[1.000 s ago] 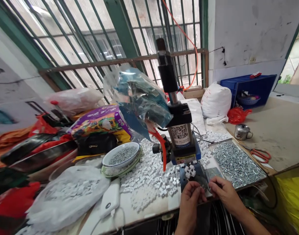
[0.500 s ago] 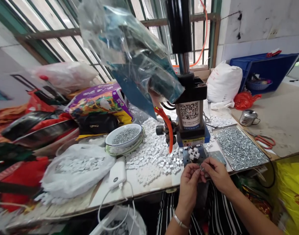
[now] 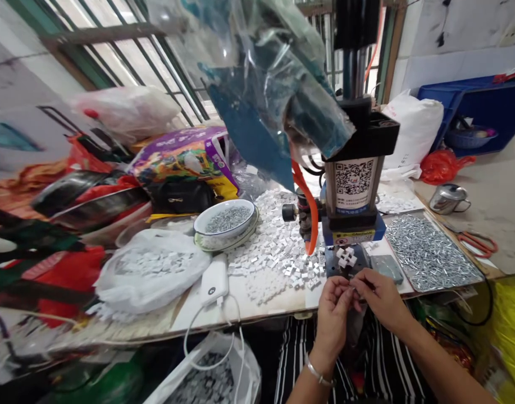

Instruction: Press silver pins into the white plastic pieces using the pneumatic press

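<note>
My left hand (image 3: pixel 335 300) and my right hand (image 3: pixel 377 292) meet fingertip to fingertip at the table's front edge, just before the press. Both are closed in a pinch. Something small sits between the fingertips, mostly hidden and too small to name. Beyond them, several small white plastic pieces (image 3: pixel 346 257) rest on the dark base plate (image 3: pixel 335 268) of the press (image 3: pixel 352 185). To the right of the base lies a flat grey block (image 3: pixel 387 268). A tray (image 3: pixel 472 279) full of small metal pins (image 3: pixel 429 249) is nearest to my right hand.
Loose white pieces (image 3: pixel 278 241) cover the table left of the press. A bowl of metal pins (image 3: pixel 224 219), a white power bank (image 3: pixel 214 280) with its cable, and a plastic bag (image 3: pixel 151 269) stand farther left. Scissors (image 3: pixel 478 242) and a metal cup (image 3: pixel 449 199) lie right. An open bag (image 3: pixel 210 376) hangs below.
The view has turned left and tilted a little downward, so the press and tray appear farther right. My hands stay together in a pinch, with the fingers slightly shifted.
</note>
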Available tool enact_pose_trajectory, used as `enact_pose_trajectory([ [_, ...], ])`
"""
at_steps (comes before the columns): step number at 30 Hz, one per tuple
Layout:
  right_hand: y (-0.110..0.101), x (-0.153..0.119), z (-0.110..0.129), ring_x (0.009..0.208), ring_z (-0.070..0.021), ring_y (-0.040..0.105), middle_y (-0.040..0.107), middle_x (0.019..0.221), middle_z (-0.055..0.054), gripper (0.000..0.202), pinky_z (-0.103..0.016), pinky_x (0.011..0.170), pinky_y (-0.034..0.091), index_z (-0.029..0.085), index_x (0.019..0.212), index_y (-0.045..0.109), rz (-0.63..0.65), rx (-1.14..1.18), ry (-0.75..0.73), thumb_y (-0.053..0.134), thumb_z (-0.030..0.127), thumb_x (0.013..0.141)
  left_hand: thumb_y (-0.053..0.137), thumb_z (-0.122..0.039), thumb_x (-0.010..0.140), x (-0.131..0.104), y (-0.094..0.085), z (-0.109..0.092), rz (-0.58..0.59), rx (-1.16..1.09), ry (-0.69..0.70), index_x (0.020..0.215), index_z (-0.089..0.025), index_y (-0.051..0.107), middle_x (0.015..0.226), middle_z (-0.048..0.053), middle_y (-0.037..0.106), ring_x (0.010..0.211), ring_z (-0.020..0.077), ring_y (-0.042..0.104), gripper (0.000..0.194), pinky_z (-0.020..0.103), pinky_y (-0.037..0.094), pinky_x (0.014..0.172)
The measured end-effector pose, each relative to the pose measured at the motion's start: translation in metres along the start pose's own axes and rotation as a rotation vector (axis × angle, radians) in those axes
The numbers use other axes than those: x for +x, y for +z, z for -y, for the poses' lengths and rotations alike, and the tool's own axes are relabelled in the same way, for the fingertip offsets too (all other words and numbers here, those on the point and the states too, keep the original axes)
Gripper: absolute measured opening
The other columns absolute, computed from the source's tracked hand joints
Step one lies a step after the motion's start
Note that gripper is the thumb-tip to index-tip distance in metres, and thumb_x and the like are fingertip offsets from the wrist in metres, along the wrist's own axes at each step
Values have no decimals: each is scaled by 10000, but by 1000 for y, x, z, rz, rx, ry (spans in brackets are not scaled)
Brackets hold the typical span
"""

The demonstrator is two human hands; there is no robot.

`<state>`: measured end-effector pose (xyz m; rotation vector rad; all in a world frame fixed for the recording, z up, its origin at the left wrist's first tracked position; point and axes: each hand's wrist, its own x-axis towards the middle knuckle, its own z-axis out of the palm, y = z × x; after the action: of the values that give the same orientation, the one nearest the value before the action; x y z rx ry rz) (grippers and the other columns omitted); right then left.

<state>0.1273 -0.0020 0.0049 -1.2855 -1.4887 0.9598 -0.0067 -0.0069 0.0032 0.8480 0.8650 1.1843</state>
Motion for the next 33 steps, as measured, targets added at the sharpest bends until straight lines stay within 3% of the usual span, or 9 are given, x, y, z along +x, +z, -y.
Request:
enact_pose_trajectory([
  [3, -1, -5, -4, 678, -173, 577, 592, 701, -5, 296, -297, 654, 426, 214, 763, 615, 6, -121, -67, 529, 374, 997, 748, -395, 828, -3, -1, 7, 3, -9, 4, 949, -198, 560, 665, -47, 615, 562, 103, 576, 298, 224, 447, 606],
  [7, -2, -11, -6, 845, -188, 611, 634, 897, -42, 216, -309, 775, 464, 228, 940, 696, 72, -94, -186, 514, 319, 1013, 712, -402, 857, -7, -5, 14, 18, -45, -4, 1014, -216, 530, 698, -50, 603, 574, 111, 582, 304, 235, 454, 615],
  [9, -4, -13, -8, 843, -184, 605, 623, 878, -36, 219, -302, 782, 462, 228, 895, 690, 94, -73, -199, 519, 299, 1012, 654, -387, 894, -5, -12, 14, 66, 21, -14, 1042, -221, 533, 699, -49, 599, 569, 120, 578, 253, 249, 458, 618],
  [12, -8, -16, -13, 781, -174, 583, 605, 810, -17, 226, -284, 729, 447, 223, 826, 654, 75, -72, -166, 535, 294, 1005, 559, -300, 937, 13, -31, 8, 44, 419, 72, 1003, -208, 602, 770, -1, 651, 673, 160, 617, 122, 281, 480, 680],
  [16, -9, -19, -17, 786, -175, 584, 630, 846, -15, 173, -276, 718, 441, 226, 909, 658, 50, -83, -140, 535, 305, 1001, 489, -132, 934, 57, -57, -6, -189, 1180, 241, 1055, -198, 666, 1027, 85, 707, 985, 225, 653, 224, 341, 472, 888],
  [22, -6, -22, -18, 780, -173, 594, 633, 825, -12, 194, -271, 720, 449, 225, 869, 649, 87, -80, -125, 531, 315, 994, 526, -78, 884, 98, -62, -12, -162, 1530, 192, 1006, -204, 719, 944, 112, 682, 901, 271, 652, 261, 387, 448, 848],
  [25, -8, -22, -19, 802, -178, 599, 640, 842, -18, 202, -274, 730, 455, 222, 890, 655, 79, -60, -102, 526, 332, 1001, 527, -57, 865, 89, -59, -15, -174, 1525, 204, 1002, -184, 706, 979, 124, 683, 946, 278, 646, 258, 392, 450, 867],
  [28, -10, -19, -15, 786, -177, 588, 633, 833, -18, 210, -269, 712, 457, 217, 903, 654, 32, -10, -84, 529, 354, 1003, 529, -71, 862, 64, -52, -18, -158, 1302, 264, 1051, -179, 668, 1044, 109, 682, 985, 251, 628, 258, 372, 457, 901],
  [33, -4, -8, 0, 767, -165, 580, 624, 834, -14, 194, -258, 697, 457, 211, 902, 642, -26, 71, -110, 542, 348, 996, 602, -138, 816, 19, -26, -21, 81, 798, 167, 1014, -211, 648, 861, 10, 645, 787, 181, 573, 216, 295, 464, 759],
])
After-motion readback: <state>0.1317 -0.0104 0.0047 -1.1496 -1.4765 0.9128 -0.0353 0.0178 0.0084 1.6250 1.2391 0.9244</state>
